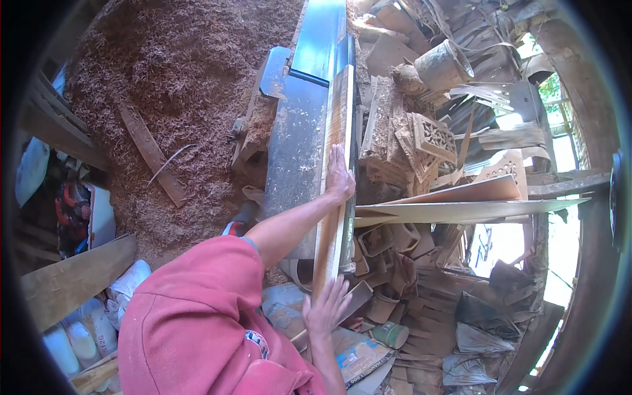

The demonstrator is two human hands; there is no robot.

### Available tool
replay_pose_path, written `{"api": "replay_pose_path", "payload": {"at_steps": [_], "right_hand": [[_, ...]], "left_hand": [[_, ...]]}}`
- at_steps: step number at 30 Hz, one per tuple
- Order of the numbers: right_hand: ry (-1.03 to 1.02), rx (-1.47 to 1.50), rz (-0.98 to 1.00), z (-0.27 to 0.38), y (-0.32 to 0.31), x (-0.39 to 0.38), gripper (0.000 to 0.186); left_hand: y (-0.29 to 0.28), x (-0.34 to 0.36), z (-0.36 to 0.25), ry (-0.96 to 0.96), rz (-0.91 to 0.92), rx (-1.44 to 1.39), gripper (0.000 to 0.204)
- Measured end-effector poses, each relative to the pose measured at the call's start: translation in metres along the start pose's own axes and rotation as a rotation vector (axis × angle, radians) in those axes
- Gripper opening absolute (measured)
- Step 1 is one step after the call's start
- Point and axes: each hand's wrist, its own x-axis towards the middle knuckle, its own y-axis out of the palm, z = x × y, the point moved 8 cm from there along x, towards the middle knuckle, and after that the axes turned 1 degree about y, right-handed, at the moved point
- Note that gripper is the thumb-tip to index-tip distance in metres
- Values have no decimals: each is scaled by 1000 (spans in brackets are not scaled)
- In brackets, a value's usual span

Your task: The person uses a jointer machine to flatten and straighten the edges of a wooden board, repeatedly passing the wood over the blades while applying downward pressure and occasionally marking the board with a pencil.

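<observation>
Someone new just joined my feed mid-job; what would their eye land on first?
Probably the pink shirt at lower left, then the left hand laid on a long wooden plank at centre, with the right hand at its near end. After that, the mass of wood shavings across the upper left.

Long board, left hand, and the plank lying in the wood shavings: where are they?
Long board [329, 237], head view: middle of its top face.
Left hand [338, 180], head view: its back.
Plank [147, 149], head view: upper face, near its middle.
</observation>
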Motion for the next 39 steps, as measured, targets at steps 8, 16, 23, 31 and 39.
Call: {"api": "replay_pose_path", "payload": {"at_steps": [8, 16, 23, 31, 39], "right_hand": [[-61, 115, -67, -10, 15, 65, 86], [-58, 110, 28, -19, 10, 31, 86], [-40, 134, -52, -10, 6, 81, 94], [-90, 229, -59, -9, 7, 102, 93], [-92, 229, -84, -3, 6, 131, 94]], "left_hand": [[-3, -2, -10, 20, -13, -15, 83], [3, -35, 1, -64, 9, 29, 86], [-5, -11, -5, -24, -30, -35, 83], [-2, 13, 0, -81, -5, 62, 81], [-6, 45, -1, -60, -38, -29, 80]]}}
